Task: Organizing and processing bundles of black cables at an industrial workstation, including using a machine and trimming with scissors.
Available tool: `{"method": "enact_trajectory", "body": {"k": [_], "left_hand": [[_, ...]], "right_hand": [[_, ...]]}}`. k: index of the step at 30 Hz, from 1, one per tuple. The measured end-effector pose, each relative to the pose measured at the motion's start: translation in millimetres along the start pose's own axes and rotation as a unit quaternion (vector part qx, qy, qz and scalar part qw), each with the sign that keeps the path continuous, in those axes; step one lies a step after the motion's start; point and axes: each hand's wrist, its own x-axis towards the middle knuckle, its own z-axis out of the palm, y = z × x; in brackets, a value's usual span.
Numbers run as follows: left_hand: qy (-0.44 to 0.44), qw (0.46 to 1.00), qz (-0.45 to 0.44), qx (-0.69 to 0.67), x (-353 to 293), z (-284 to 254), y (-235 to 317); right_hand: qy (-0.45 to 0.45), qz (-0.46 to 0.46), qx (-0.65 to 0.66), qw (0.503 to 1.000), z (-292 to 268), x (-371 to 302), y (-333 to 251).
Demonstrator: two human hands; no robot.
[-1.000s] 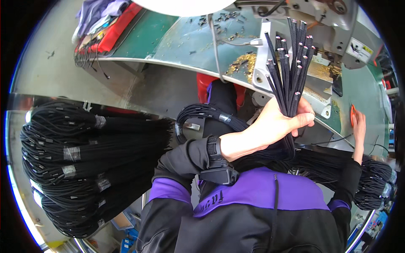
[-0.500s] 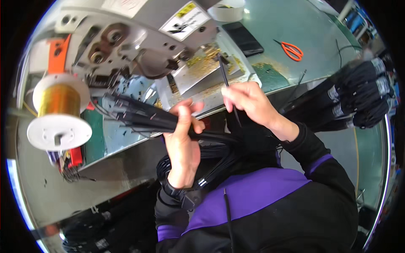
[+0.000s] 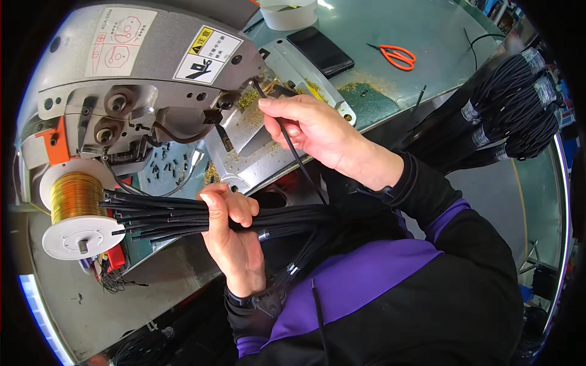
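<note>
My left hand [image 3: 238, 253] is closed around a thick bundle of black cords [image 3: 159, 215], whose cut ends fan out to the left past my thumb. Between the thumb and fingers of my right hand [image 3: 326, 131] a single black cord [image 3: 293, 152] is pinched. Its upper end points at the work area of a grey metal machine [image 3: 152, 55], close to the metal block [image 3: 253, 128] strewn with gold-coloured flecks. From there the cord's other end runs down toward my lap, where it is lost among dark things.
A spool of gold-coloured wire [image 3: 78, 198] stands left of the bundle. On the green table [image 3: 390, 18] lie a black phone [image 3: 320, 52], orange-handled snips [image 3: 398, 58] and a white ring-shaped roll [image 3: 290, 13]. Tied bundles of black cord [image 3: 488, 131] hang at the right.
My right hand has moved left with the single cord, bringing its end closer to the machine. My left hand has shifted left and down with the bundle. The whole view has turned somewhat.
</note>
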Motion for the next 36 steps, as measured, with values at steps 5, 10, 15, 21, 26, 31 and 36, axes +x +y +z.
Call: {"method": "enact_trajectory", "body": {"k": [5,10,15,21,26,31,36], "left_hand": [[0.002,1.0,-0.022,0.011,3,2,-8],[-0.031,0.999,-0.017,-0.035,5,-12,-4],[-0.056,0.997,-0.033,-0.043,8,-6,-16],[-0.095,0.992,-0.056,-0.069,7,-4,-14],[-0.084,0.991,-0.058,-0.088,5,-15,-15],[-0.021,0.998,-0.048,0.026,-19,18,-21],[-0.312,0.882,-0.215,0.28,-31,-6,-27]], "right_hand": [[-0.002,-0.058,-0.128,0.99,-26,-16,-5],[0.369,-0.349,-0.492,0.707,-108,-85,-32],[0.235,-0.39,-0.583,0.673,-95,-137,1],[-0.013,-0.185,-0.66,0.728,-136,-112,153],[-0.117,-0.034,-0.373,0.92,-110,-117,168],[-0.181,0.078,-0.222,0.955,-65,-91,139],[-0.291,0.127,-0.224,0.922,-55,-96,116]]}}
